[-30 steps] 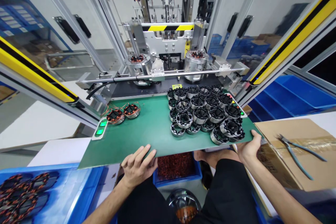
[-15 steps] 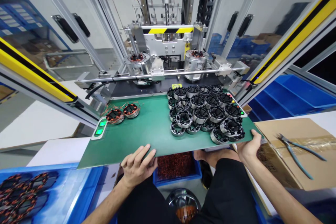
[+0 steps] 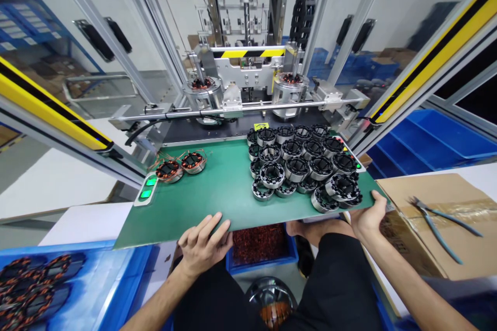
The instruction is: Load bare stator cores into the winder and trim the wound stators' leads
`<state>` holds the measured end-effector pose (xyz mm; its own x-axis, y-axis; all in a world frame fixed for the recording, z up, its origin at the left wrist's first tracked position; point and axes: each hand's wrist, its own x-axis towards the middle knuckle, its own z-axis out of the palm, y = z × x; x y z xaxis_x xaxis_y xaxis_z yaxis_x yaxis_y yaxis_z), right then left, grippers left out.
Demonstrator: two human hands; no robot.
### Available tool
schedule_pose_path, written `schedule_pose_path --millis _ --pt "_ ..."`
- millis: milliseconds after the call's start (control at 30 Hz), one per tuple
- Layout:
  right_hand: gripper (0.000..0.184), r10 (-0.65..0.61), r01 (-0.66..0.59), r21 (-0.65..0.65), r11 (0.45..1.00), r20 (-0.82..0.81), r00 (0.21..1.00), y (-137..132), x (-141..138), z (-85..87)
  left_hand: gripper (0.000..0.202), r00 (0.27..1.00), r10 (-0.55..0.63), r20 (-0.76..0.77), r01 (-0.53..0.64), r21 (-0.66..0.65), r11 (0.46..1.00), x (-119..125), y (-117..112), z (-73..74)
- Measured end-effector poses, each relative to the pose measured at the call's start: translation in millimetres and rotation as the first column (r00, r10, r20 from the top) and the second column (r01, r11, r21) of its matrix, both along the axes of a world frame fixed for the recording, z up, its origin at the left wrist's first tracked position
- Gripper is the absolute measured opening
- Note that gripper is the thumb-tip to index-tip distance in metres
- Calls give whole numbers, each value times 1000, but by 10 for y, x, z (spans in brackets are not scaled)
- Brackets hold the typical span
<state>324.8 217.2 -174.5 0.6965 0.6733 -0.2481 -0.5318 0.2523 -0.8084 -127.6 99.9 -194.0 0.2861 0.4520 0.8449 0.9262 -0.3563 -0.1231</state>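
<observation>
My left hand (image 3: 204, 244) rests on the front edge of the green work mat (image 3: 217, 191), fingers spread flat, holding nothing. At the mat's front right corner my right hand (image 3: 368, 217) curls over the edge beside a pile of several black stator cores (image 3: 303, 163). Two copper-wound stators (image 3: 180, 166) lie at the mat's far left. Behind the mat, the machine holds one wound stator in its left fixture (image 3: 202, 88) and one in its right fixture (image 3: 290, 85).
Green lit buttons (image 3: 148, 187) sit at the mat's left edge. A blue bin with wound stators (image 3: 34, 284) is at lower left. A bin of copper scrap (image 3: 259, 245) sits under the mat. Pliers (image 3: 438, 222) lie on a cardboard box (image 3: 458, 248) at right. Yellow-black guard posts flank both sides.
The machine's yellow-black bar and head have risen slightly. Both hands stay where they were.
</observation>
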Motion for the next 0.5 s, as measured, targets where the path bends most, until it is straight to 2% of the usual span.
schedule_pose_path --millis 133,500 --pt "27 -11 11 1 1000 0 1000 -1 -6 16 34 1000 1 -20 -1 7 1000 16 9 73" --pt "29 -4 4 -4 1000 1 1000 0 8 -17 29 1000 1 -15 -1 8 1000 38 10 92"
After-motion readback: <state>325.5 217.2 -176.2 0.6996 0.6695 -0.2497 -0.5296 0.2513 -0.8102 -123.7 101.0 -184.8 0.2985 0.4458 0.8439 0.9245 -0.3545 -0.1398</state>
